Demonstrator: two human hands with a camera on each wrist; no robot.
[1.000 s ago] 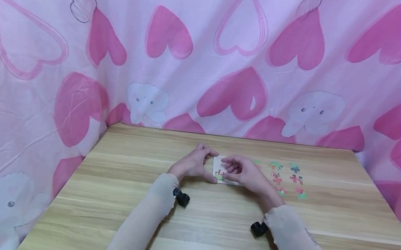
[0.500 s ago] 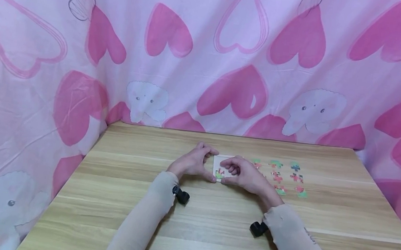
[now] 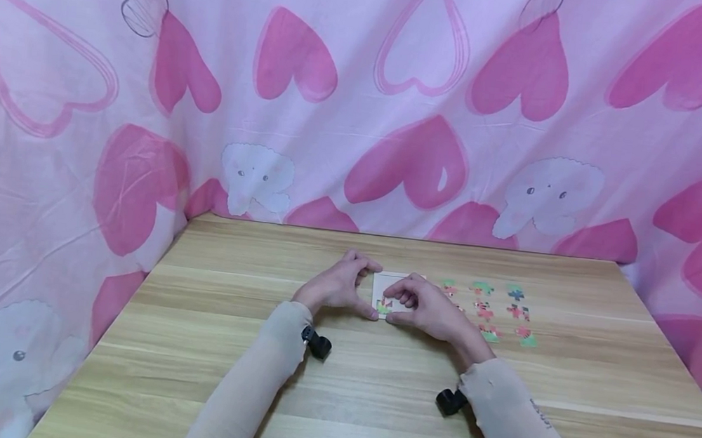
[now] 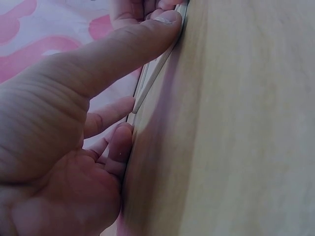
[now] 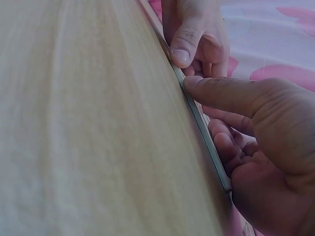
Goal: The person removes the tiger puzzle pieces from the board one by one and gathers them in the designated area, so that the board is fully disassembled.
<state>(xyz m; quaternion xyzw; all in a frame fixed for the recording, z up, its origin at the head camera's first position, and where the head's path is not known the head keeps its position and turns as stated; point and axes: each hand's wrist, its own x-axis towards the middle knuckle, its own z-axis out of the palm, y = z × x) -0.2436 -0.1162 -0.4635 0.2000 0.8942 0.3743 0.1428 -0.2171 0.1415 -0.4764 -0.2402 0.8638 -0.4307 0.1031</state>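
A small white puzzle board lies on the table in the head view. My left hand spans its left side, thumb at the near left corner and fingers at the far left one. A green and red puzzle piece lies in the board's near left corner. My right hand reaches over the board from the right, its thumb and index finger on the piece; other fingers are curled in. In the right wrist view, the right thumb touches the board's near edge, close to the left thumb. The piece is hidden there.
Several loose puzzle pieces lie in rows on the table right of the board; the right hand and wrist partly cover the nearest ones. The wooden table ends at a pink heart-patterned curtain behind and at both sides.
My right thumb and index finger have shifted slightly left around the piece in the corner, which has turned or settled a little. My left hand has stayed at the board's left side.
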